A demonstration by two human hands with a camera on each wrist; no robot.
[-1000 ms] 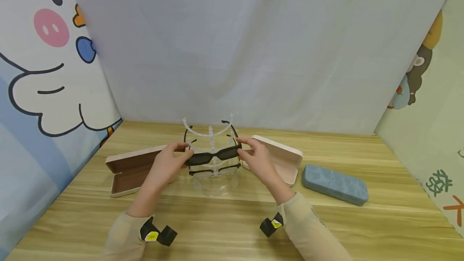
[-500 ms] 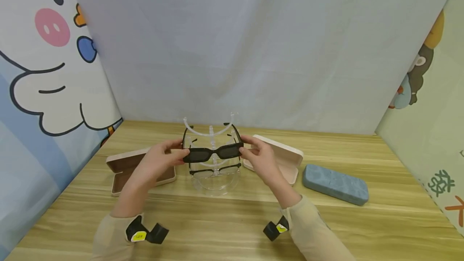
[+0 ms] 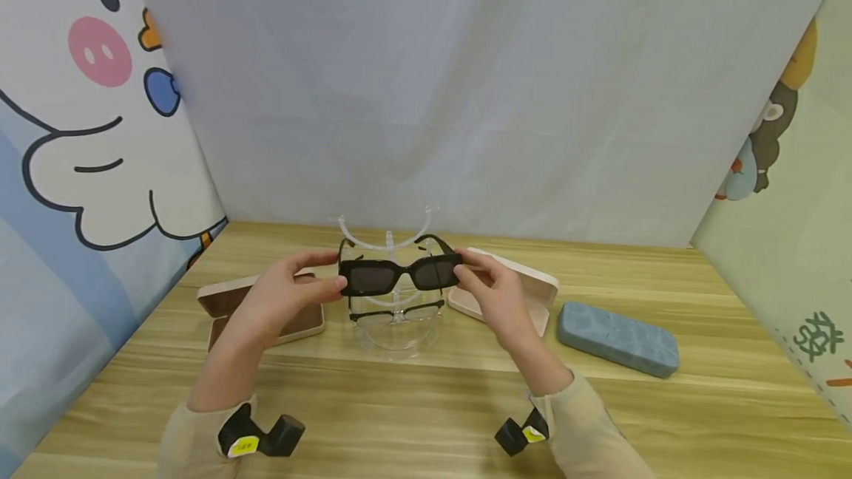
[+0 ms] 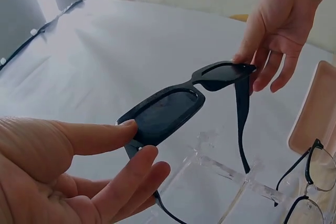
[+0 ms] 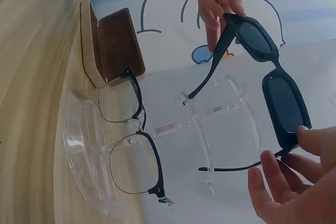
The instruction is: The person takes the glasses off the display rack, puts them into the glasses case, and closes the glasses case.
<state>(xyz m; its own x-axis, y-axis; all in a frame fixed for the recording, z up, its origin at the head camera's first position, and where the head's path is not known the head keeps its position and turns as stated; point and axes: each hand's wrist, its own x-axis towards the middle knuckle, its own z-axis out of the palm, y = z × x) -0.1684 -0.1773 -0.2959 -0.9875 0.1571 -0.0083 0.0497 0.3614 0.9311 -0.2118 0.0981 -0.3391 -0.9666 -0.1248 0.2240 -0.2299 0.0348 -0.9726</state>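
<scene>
Black rectangular sunglasses (image 3: 373, 278) are held level between both hands, temples unfolded and pointing back toward a clear display stand (image 3: 390, 242). My left hand (image 3: 286, 294) pinches the left end of the frame, thumb on the front and fingers behind. At the opposite end my right hand (image 3: 495, 294) pinches the other hinge corner in the same way. In the right wrist view the temples (image 5: 212, 69) reach past the stand's clear arms; whether they touch cannot be told. Half-rim eyeglasses (image 3: 397, 314) sit on a lower tier of the stand, below the sunglasses.
An open case with brown lining (image 3: 302, 322) lies left of the stand, partly behind the left arm. Another open case, pale pink inside (image 3: 532, 294), lies to the right. Beyond it rests a closed blue case (image 3: 617, 338) on the wooden table (image 3: 399, 420). A pale curtain (image 3: 426, 94) hangs behind.
The sunglasses have come forward and slightly up from the stand, tilting to show more of their lenses. Both hands moved with them, and the wrists spread apart. The eyeglasses stayed put.
</scene>
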